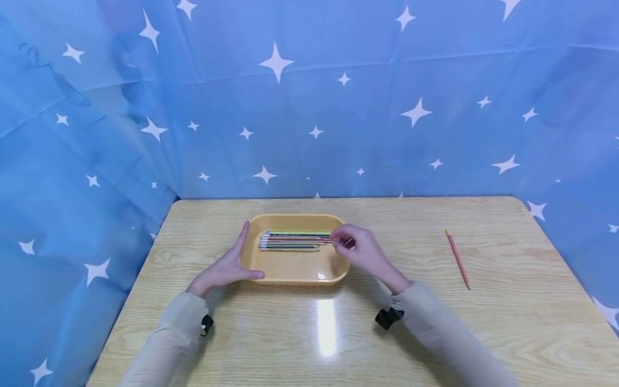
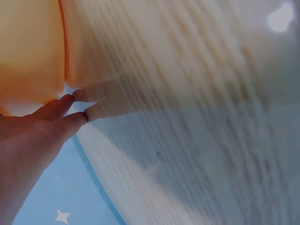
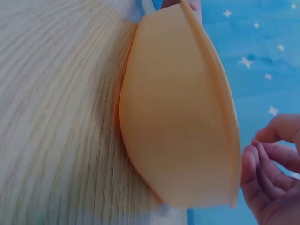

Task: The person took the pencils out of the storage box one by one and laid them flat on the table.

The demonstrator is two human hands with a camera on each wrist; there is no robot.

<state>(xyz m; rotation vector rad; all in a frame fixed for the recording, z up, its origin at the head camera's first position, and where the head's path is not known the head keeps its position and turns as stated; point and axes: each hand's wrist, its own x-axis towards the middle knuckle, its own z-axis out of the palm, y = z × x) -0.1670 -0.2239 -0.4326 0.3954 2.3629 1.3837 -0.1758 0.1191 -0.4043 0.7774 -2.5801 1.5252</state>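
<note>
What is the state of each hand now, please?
Left hand: open, against the orange tray.
Right hand: closed, apparently pinching a pencil over the tray.

Head view bright, evenly lit; wrist views dimmer, softer.
Head view, below right fingers [image 1: 343, 231]: small glint [image 1: 321, 276] in tray [image 1: 285, 269], glare streak [image 1: 326, 328] on table [image 1: 261, 333] lower still. Left wrist view: shadows stretch right from left fingertips [image 2: 77, 119], wood grain [image 2: 215, 140] blurred beyond.

My head view looks forward and down from farther back; both wrist views face the outside of the tray [image 1: 290, 271] close up. All three share tray and tabletop [image 1: 271, 333].
</note>
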